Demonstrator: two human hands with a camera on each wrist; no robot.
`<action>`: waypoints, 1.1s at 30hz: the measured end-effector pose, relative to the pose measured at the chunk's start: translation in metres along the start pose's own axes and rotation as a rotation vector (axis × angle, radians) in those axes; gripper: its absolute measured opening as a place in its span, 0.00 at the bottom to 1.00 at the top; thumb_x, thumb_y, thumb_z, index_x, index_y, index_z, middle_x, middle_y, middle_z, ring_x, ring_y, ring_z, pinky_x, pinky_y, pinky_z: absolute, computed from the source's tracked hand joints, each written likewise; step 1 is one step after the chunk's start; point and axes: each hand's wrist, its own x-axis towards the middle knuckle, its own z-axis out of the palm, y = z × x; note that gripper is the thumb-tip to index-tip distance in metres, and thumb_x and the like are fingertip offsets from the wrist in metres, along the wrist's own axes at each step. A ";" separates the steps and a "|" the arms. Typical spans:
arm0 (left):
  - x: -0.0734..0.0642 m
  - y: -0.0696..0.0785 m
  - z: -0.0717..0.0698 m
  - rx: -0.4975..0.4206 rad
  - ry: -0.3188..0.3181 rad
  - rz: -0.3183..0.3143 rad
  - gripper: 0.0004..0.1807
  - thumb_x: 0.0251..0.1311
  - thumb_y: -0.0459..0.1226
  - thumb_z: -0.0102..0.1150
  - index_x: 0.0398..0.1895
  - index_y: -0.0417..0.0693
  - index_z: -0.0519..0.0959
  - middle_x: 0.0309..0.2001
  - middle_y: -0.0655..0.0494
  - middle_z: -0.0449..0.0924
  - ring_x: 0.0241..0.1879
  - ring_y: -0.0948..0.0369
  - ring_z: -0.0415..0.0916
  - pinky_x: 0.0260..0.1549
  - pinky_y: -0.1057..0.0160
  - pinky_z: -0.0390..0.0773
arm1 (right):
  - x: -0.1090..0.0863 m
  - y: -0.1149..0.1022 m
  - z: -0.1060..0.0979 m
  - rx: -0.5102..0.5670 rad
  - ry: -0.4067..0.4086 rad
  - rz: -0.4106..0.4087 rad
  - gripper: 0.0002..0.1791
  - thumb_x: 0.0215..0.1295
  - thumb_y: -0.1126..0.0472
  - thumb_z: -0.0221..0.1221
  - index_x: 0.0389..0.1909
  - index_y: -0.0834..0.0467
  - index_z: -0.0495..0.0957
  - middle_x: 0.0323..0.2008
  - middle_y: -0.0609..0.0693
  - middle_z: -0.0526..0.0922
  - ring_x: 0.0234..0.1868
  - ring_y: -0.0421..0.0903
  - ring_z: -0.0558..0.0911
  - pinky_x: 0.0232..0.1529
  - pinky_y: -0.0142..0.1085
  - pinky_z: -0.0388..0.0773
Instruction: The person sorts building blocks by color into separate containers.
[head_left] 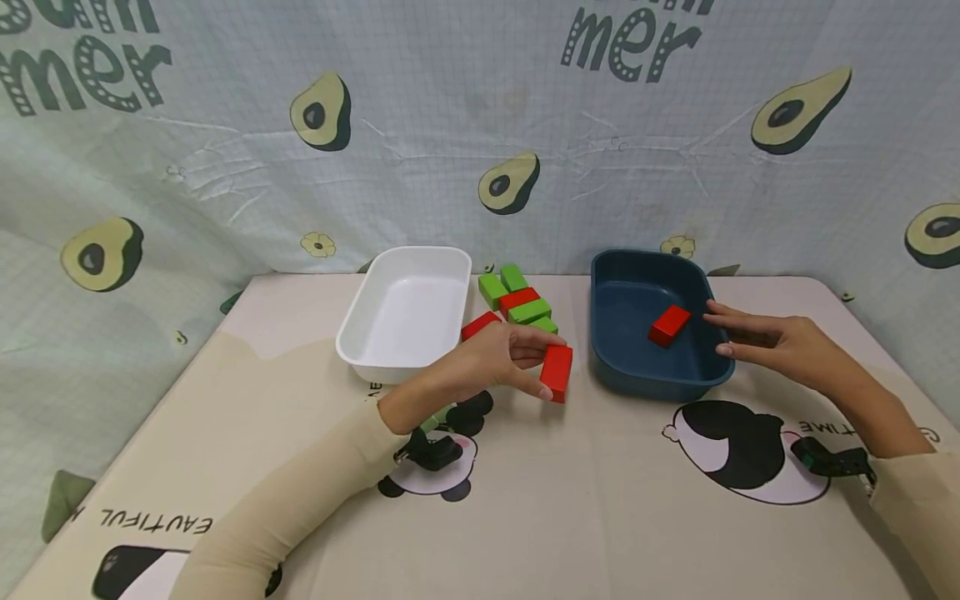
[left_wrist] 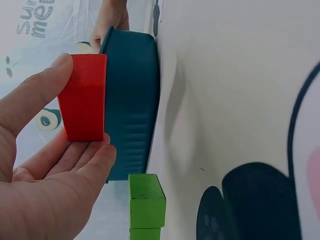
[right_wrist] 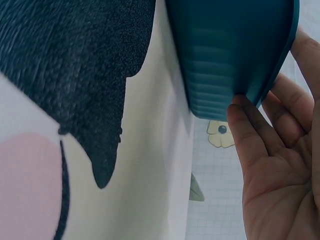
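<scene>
My left hand (head_left: 491, 358) pinches a red block (head_left: 557, 373) between thumb and fingertips, raised over the table. In the left wrist view the same red block (left_wrist: 84, 97) overlaps the side of a dark blue bin (left_wrist: 132, 105). Over at the right, my right hand (head_left: 787, 346) has its nearly straight fingers at the rim of the blue bin (head_left: 652, 387). Its fingertips (right_wrist: 236, 112) meet the bin's outer wall in the right wrist view. Inside that bin lies another red block (head_left: 669, 325).
A white bin (head_left: 345, 346) stands to the left. Between the bins are several green blocks (head_left: 529, 311) with a red block (head_left: 519, 299) among them, and another red block (head_left: 480, 323) partly behind my left hand. A printed cloth (head_left: 420, 183) hangs along the table's back edge.
</scene>
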 end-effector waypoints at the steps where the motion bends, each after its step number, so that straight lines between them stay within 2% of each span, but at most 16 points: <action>1: 0.000 0.000 0.000 -0.005 -0.001 0.000 0.34 0.53 0.26 0.74 0.66 0.42 0.77 0.61 0.50 0.81 0.64 0.55 0.76 0.61 0.62 0.78 | 0.000 0.000 0.000 0.000 -0.002 -0.002 0.31 0.68 0.44 0.65 0.70 0.42 0.74 0.74 0.38 0.66 0.65 0.19 0.61 0.47 0.08 0.60; 4: 0.001 0.001 -0.001 -0.011 -0.005 0.006 0.34 0.53 0.25 0.74 0.66 0.41 0.76 0.61 0.49 0.81 0.64 0.55 0.76 0.61 0.62 0.77 | 0.000 0.000 -0.001 -0.003 -0.005 -0.015 0.31 0.68 0.44 0.65 0.71 0.43 0.74 0.74 0.40 0.65 0.70 0.27 0.64 0.47 0.09 0.61; 11: 0.001 0.007 0.001 -0.022 -0.004 0.015 0.34 0.53 0.26 0.74 0.66 0.43 0.77 0.60 0.51 0.82 0.63 0.57 0.77 0.62 0.60 0.77 | 0.000 0.000 -0.001 0.002 0.001 -0.009 0.31 0.68 0.44 0.65 0.70 0.43 0.74 0.74 0.37 0.66 0.64 0.16 0.60 0.47 0.08 0.61; 18: 0.002 0.014 0.004 -0.057 -0.011 0.030 0.34 0.52 0.26 0.75 0.66 0.43 0.77 0.59 0.52 0.82 0.62 0.58 0.78 0.62 0.59 0.77 | 0.001 0.001 0.001 0.005 0.004 0.001 0.30 0.67 0.45 0.66 0.70 0.42 0.74 0.74 0.41 0.66 0.61 0.13 0.59 0.47 0.08 0.60; 20: 0.003 0.016 0.004 -0.048 -0.010 0.026 0.34 0.52 0.27 0.76 0.65 0.44 0.77 0.59 0.54 0.83 0.62 0.59 0.78 0.61 0.61 0.78 | 0.001 0.001 0.000 0.005 0.001 -0.004 0.31 0.67 0.45 0.66 0.70 0.43 0.74 0.74 0.41 0.66 0.68 0.21 0.62 0.47 0.08 0.60; 22: 0.004 0.017 0.005 -0.040 -0.012 0.026 0.34 0.52 0.28 0.76 0.65 0.45 0.78 0.58 0.55 0.83 0.61 0.60 0.78 0.60 0.62 0.79 | 0.001 0.001 0.001 0.002 0.002 0.004 0.31 0.67 0.44 0.66 0.70 0.42 0.74 0.74 0.40 0.66 0.71 0.29 0.64 0.47 0.08 0.61; 24: 0.004 0.018 0.005 -0.032 -0.014 0.031 0.33 0.52 0.29 0.76 0.65 0.46 0.78 0.57 0.56 0.84 0.61 0.60 0.79 0.61 0.61 0.78 | 0.001 0.001 0.000 0.001 0.000 -0.001 0.31 0.67 0.44 0.66 0.70 0.43 0.74 0.74 0.40 0.66 0.74 0.40 0.66 0.47 0.09 0.61; 26: 0.005 0.019 0.006 -0.025 -0.014 0.045 0.33 0.52 0.30 0.77 0.64 0.47 0.79 0.56 0.56 0.84 0.60 0.61 0.79 0.63 0.59 0.77 | 0.001 0.000 0.000 0.002 -0.002 0.005 0.31 0.67 0.44 0.66 0.70 0.42 0.74 0.74 0.40 0.66 0.74 0.43 0.66 0.47 0.09 0.61; 28: 0.006 0.021 0.006 -0.019 -0.015 0.058 0.32 0.52 0.30 0.77 0.64 0.47 0.79 0.56 0.56 0.84 0.59 0.61 0.79 0.63 0.59 0.77 | 0.002 0.000 0.000 -0.001 -0.002 0.005 0.31 0.67 0.44 0.66 0.70 0.43 0.74 0.74 0.42 0.66 0.73 0.32 0.64 0.47 0.09 0.60; 29: 0.006 0.022 0.006 -0.013 -0.015 0.061 0.32 0.52 0.31 0.77 0.64 0.47 0.79 0.55 0.57 0.84 0.59 0.61 0.79 0.63 0.60 0.77 | 0.002 0.001 0.000 0.002 -0.005 0.002 0.31 0.67 0.44 0.66 0.70 0.44 0.74 0.74 0.43 0.66 0.74 0.36 0.64 0.46 0.09 0.60; 31: 0.008 0.024 0.007 -0.007 -0.017 0.068 0.32 0.53 0.31 0.77 0.64 0.48 0.79 0.56 0.57 0.84 0.59 0.61 0.79 0.61 0.61 0.78 | 0.002 0.001 0.001 -0.003 0.000 0.006 0.30 0.67 0.45 0.66 0.70 0.43 0.75 0.74 0.42 0.66 0.69 0.22 0.62 0.46 0.08 0.59; 33: 0.009 0.025 0.009 -0.007 -0.025 0.073 0.33 0.53 0.32 0.77 0.65 0.48 0.78 0.57 0.57 0.83 0.59 0.62 0.79 0.60 0.63 0.79 | 0.001 0.002 0.001 0.000 0.005 -0.008 0.30 0.67 0.46 0.66 0.69 0.43 0.75 0.74 0.42 0.66 0.63 0.14 0.59 0.46 0.07 0.59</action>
